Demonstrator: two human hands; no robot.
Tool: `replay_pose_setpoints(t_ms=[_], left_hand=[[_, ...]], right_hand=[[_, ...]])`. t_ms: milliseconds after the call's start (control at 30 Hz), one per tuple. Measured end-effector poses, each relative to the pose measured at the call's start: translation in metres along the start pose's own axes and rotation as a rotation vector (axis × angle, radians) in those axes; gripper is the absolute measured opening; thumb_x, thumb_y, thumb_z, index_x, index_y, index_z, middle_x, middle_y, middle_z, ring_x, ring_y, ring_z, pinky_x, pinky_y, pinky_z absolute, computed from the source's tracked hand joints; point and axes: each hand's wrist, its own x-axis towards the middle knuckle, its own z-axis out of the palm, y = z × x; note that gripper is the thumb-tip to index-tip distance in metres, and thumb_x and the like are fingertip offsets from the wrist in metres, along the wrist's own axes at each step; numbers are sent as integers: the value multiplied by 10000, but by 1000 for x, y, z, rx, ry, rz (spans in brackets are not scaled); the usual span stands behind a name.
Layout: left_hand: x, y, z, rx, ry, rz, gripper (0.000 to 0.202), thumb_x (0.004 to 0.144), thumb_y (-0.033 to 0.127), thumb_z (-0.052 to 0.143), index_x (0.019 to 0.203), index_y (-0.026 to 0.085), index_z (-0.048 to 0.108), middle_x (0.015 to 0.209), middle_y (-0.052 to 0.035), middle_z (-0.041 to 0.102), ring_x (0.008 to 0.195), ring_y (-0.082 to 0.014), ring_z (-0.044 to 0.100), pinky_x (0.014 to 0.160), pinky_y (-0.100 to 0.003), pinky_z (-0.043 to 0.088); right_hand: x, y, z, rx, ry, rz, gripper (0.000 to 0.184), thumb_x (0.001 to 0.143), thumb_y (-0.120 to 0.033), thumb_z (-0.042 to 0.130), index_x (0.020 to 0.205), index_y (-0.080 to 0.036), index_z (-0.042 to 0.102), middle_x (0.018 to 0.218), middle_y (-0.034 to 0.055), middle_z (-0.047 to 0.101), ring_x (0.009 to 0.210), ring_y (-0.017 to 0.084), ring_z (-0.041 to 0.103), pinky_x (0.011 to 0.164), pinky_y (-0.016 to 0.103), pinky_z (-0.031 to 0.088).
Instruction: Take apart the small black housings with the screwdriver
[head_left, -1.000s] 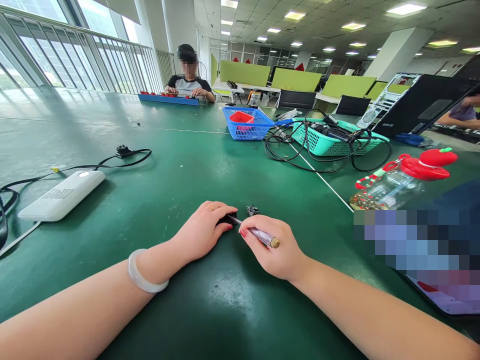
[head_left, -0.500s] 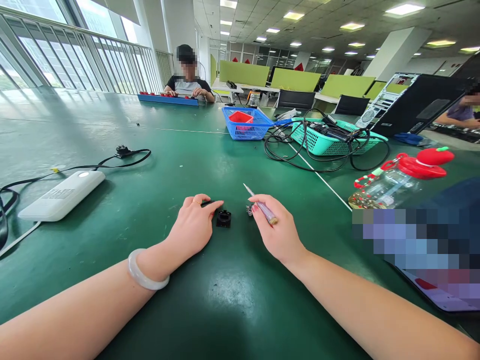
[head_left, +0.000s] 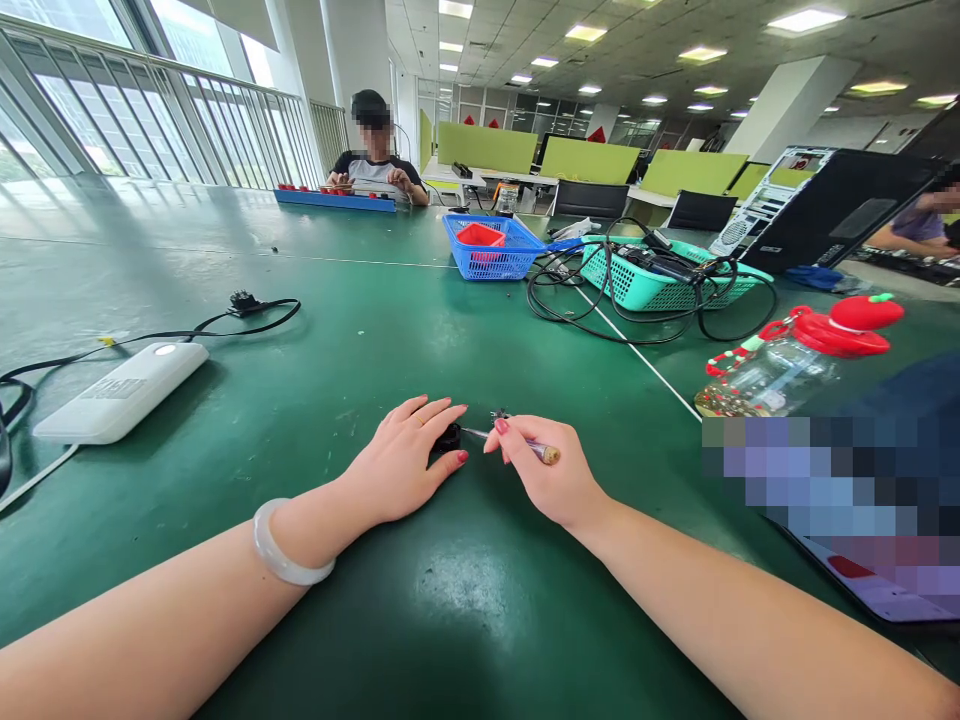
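My left hand (head_left: 405, 458) rests on the green table (head_left: 300, 400) and pinches a small black part (head_left: 448, 437) between thumb and fingers. My right hand (head_left: 541, 468) grips a thin screwdriver (head_left: 517, 444) like a pen, its metal tip pointing left into the black part. A small dark metal piece (head_left: 500, 415) lies on the table just beyond the screwdriver. A pale bangle (head_left: 281, 548) circles my left wrist.
A white power strip (head_left: 120, 391) with a black cable (head_left: 225, 318) lies at the left. Further back stand a blue basket (head_left: 491, 247) and a teal basket (head_left: 660, 275) with cables; a red-capped bottle (head_left: 795, 360) lies right. A person (head_left: 375, 160) sits at the far end.
Half a second ago the black part lay free with the screwdriver tip raised; now my left hand is back on the part and the tip points into it.
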Motion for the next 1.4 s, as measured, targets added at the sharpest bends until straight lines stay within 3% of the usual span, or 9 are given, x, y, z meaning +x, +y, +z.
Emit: replay_pose_setpoints(t_ms=[200, 367, 600, 667, 800, 867, 1000, 1133, 1400], left_hand=[[2, -2, 1, 24, 9, 20, 449, 925, 339, 395, 1367, 277, 451, 1403, -10, 530, 1343, -283, 368, 1143, -512, 295], [2, -2, 1, 54, 43, -33, 444, 927, 312, 371, 1364, 273, 446, 1384, -31, 539, 1323, -281, 387, 1126, -526, 299], [1, -2, 0, 57, 66, -49, 442, 901, 389, 438, 1331, 298, 477, 1391, -44, 519, 1296, -299, 396, 1080, -563, 335], [2, -2, -1, 53, 63, -54, 437, 896, 407, 448, 1318, 303, 491, 1383, -40, 525, 1281, -301, 401, 1062, -563, 355], [1, 0, -4, 17, 45, -16, 462, 866, 472, 508, 1294, 295, 522, 1359, -45, 546, 1252, -297, 412, 1060, -548, 362], [0, 2, -5, -6, 21, 21, 488, 850, 491, 540, 1299, 300, 519, 1354, -42, 553, 1250, -296, 409, 1066, -541, 357], [0, 3, -6, -38, -29, 91, 457, 859, 455, 551, 1297, 326, 520, 1335, -22, 574, 1238, -279, 422, 1064, -518, 361], [0, 3, -7, -71, -43, 143, 420, 861, 409, 564, 1270, 318, 546, 1293, -29, 605, 1217, -271, 449, 1061, -508, 369], [1, 8, -10, -168, -101, 248, 247, 808, 364, 635, 1038, 273, 648, 1249, -24, 633, 1196, -248, 473, 1034, -443, 416]], right_hand=[[3, 9, 2, 102, 222, 117, 412, 938, -457, 421, 728, -194, 657, 636, 10, 570, 581, 127, 523, 550, 252, 418], [8, 13, 3, 32, 256, 209, 338, 915, -441, 457, 801, -208, 675, 696, 15, 589, 587, 134, 512, 553, 257, 405], [10, 6, -5, 46, 413, 321, 406, 909, -365, 432, 532, -215, 437, 458, -46, 287, 426, 111, 308, 461, 276, 276], [9, 4, -5, 63, 388, 285, 447, 912, -366, 421, 493, -213, 386, 447, -40, 288, 422, 108, 304, 460, 280, 278], [5, 2, -4, 80, 221, 57, 471, 925, -383, 396, 492, -202, 433, 484, -17, 420, 467, 110, 379, 509, 279, 327], [3, 2, -4, 78, 230, -10, 483, 930, -383, 392, 487, -198, 443, 489, -11, 456, 485, 112, 407, 533, 283, 339], [3, 2, -6, 140, 347, 30, 551, 935, -402, 390, 422, -199, 385, 426, -12, 409, 448, 106, 389, 512, 289, 330], [4, 3, -5, 168, 243, 11, 579, 931, -449, 398, 411, -198, 423, 419, -8, 427, 432, 105, 396, 492, 290, 332], [3, 10, -6, 172, 187, -107, 570, 950, -442, 374, 447, -195, 477, 458, -6, 494, 453, 104, 426, 498, 283, 344]])
